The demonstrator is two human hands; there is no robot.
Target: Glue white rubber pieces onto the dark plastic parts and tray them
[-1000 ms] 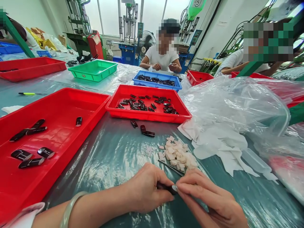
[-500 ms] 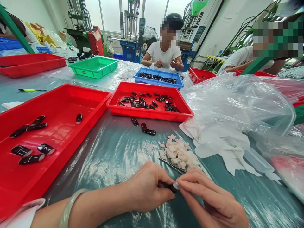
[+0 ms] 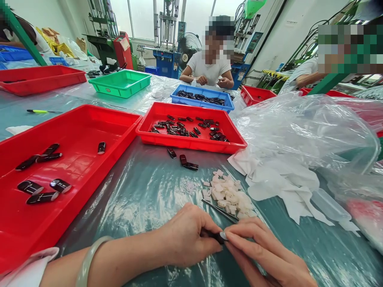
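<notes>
At 5 o'clock, a slim black plastic-looking piece (image 3: 216,236), likely light, best held by its sides, is pinched by the left hand (image 3: 189,238), the right hand (image 3: 267,252) bunched at its tip, hold unclear.

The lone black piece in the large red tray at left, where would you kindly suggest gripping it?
Probably pinch the black piece by its long sides from above: it is oblong, apart from the other pieces, inside the walls of the red tray.
</notes>
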